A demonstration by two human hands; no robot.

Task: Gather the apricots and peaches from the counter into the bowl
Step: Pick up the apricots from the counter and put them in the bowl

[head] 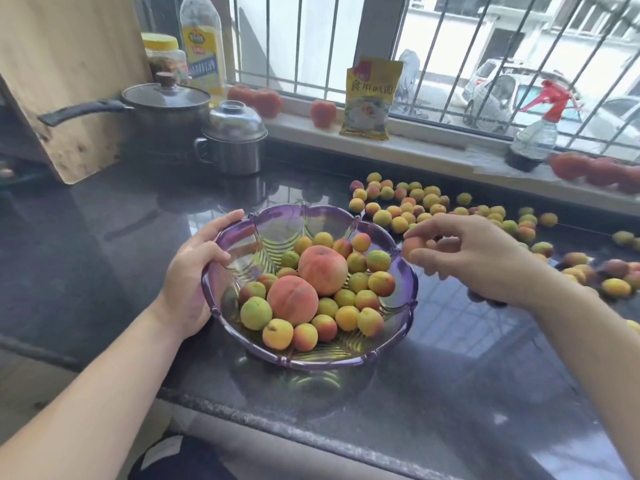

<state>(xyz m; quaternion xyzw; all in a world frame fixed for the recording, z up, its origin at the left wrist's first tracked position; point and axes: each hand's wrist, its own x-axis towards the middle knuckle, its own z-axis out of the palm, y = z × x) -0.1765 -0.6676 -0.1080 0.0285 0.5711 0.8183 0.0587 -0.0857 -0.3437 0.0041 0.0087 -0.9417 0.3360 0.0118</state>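
The purple bowl (401,308) is steadied at its nine o'clock rim by the left hand (194,271), fingers curled over the edge, seemingly so that nothing shifts as fruit is dropped in. An apricot (414,247) is pinched by the right hand (474,254) just outside the three o'clock rim. Loose apricots (415,206) are scattered at two o'clock.

Setting: home kitchen. Evidence: dark polished stone counter (121,237); beyond the left hand (194,275) gripping the bowl (398,327), a lidded saucepan (166,105) and a steel pot (232,140). Behind these, a cooking oil bottle (202,46) and a yellow-lidded jar (162,53). Beyond the right hand (474,254), a windowsill (433,140) with tomatoes (322,112), a yellow food packet (370,98), a spray bottle (533,140). Barred window (450,46) shows parked cars (512,95).
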